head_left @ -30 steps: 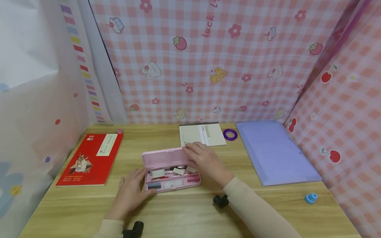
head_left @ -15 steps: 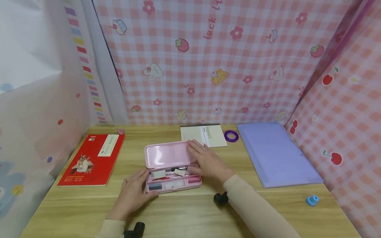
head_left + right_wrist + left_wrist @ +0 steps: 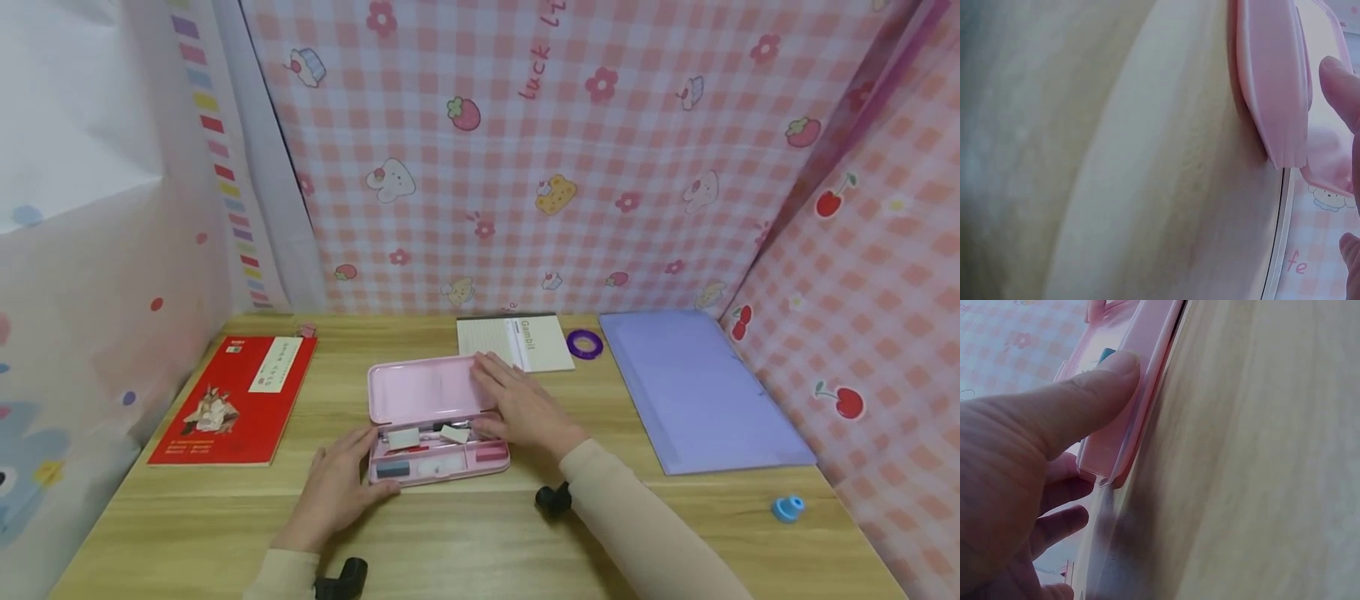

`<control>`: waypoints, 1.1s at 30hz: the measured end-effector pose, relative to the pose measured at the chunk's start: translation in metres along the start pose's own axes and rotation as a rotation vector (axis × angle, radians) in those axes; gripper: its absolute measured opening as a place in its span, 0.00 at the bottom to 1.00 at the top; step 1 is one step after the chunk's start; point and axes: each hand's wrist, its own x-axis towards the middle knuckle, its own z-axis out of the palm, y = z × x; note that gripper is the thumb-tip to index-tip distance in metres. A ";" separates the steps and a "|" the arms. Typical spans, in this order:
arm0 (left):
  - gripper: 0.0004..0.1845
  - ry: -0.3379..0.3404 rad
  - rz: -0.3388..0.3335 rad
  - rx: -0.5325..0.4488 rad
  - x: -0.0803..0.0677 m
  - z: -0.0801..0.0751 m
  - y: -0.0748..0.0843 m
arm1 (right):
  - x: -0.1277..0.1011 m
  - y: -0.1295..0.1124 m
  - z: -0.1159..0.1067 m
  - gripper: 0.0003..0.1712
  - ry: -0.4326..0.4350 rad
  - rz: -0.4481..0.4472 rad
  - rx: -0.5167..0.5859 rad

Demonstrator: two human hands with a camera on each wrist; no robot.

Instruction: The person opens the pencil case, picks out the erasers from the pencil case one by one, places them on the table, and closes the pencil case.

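Observation:
A pink pencil case [image 3: 431,392] lies on the table with its lid swung back. Its tray has a dark grey block [image 3: 393,468], two whitish erasers [image 3: 403,438], a red item [image 3: 491,452] and some slim writing tools. My left hand [image 3: 333,487] holds the case's left end; in the left wrist view the thumb [image 3: 1100,387] lies along the front wall while the fingers are at the end. My right hand [image 3: 528,408] rests its extended fingers on the lid's right end, its thumb by the tray's right end.
A red book [image 3: 232,400] lies to the left. Behind the case are a notepad [image 3: 480,333] and a purple tape ring [image 3: 585,344]. At the right are a lilac folder [image 3: 705,392] and a small blue cone-shaped piece [image 3: 788,508]. Checked curtains border the wooden table.
The lid has tilted further back, with my right hand moving along on it. Over the last half second the case and both hands stay almost still.

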 end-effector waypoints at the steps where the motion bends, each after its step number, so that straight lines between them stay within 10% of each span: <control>1: 0.53 0.000 0.000 -0.001 0.000 0.000 0.000 | 0.001 -0.001 0.000 0.52 0.000 -0.002 -0.003; 20: 0.52 0.031 0.027 0.022 -0.002 0.001 -0.004 | 0.029 -0.080 0.011 0.25 0.071 -0.295 -0.063; 33: 0.51 0.048 0.045 0.034 -0.001 0.001 -0.005 | 0.037 -0.088 0.026 0.19 0.053 -0.205 -0.009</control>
